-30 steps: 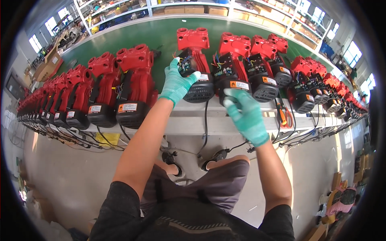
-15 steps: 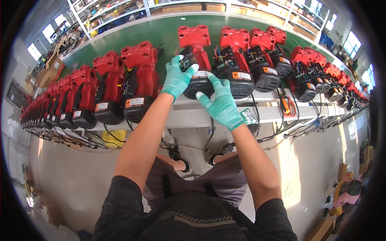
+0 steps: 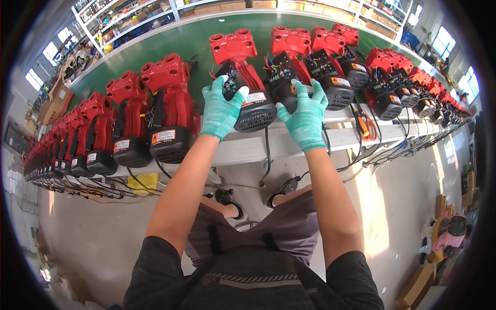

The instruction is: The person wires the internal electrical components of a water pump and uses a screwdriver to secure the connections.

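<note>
Green tops the bench [image 3: 191,36], a glossy red machine [image 3: 249,76] at its near edge beside a red neighbour [image 3: 290,40]. The left hand [image 3: 221,111] touches the first, fingers parted, grip unclear to me; the right hand [image 3: 306,121] spreads loosely at the neighbour. The first machine has a slotted black end cap [image 3: 256,120] and an open side housing containing a circuit board [image 3: 231,82] and coloured wires [image 3: 212,72].

Sunlight [image 3: 374,222] lies in a bright strip across the grey workshop floor [image 3: 113,227] — from where I stand, windows [image 3: 444,42] glow on both sides — as pale shelving [image 3: 174,9] stacked with cartons [image 3: 222,6] lines the space beyond a green-topped workbench [image 3: 191,37].
</note>
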Demonstrator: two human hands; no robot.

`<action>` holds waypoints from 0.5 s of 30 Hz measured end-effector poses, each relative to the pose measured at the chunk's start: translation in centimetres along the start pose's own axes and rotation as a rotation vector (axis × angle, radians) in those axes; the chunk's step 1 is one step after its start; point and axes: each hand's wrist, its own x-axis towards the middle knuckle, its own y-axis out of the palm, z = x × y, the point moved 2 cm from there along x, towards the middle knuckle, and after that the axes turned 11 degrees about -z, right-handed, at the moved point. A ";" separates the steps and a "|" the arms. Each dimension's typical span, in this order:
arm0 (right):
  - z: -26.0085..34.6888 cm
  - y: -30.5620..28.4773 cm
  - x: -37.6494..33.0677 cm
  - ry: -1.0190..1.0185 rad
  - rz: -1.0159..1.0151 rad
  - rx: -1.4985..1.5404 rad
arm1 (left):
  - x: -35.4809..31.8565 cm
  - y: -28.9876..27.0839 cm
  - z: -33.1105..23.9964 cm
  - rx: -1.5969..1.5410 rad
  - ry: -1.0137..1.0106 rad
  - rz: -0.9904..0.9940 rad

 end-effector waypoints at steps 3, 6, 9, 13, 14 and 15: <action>-0.2 0.2 0.9 0.005 -0.023 0.014 | 0.2 -0.2 -0.2 0.060 0.018 0.009; -1.2 0.2 1.1 -0.014 -0.033 0.039 | 0.6 -0.3 -0.8 0.094 0.025 0.027; -1.4 0.1 -0.2 -0.043 -0.002 0.009 | 1.6 -0.8 -0.9 0.157 0.109 0.093; -0.9 -0.9 -0.7 -0.023 0.009 0.028 | 2.1 -1.2 -0.9 0.186 0.081 0.153; 0.2 -1.6 -1.2 -0.090 -0.026 -0.069 | 2.0 -1.3 -0.5 0.190 0.084 0.157; 1.1 -2.0 -1.7 -0.159 -0.065 -0.166 | 2.0 -1.2 -0.2 0.200 0.099 0.142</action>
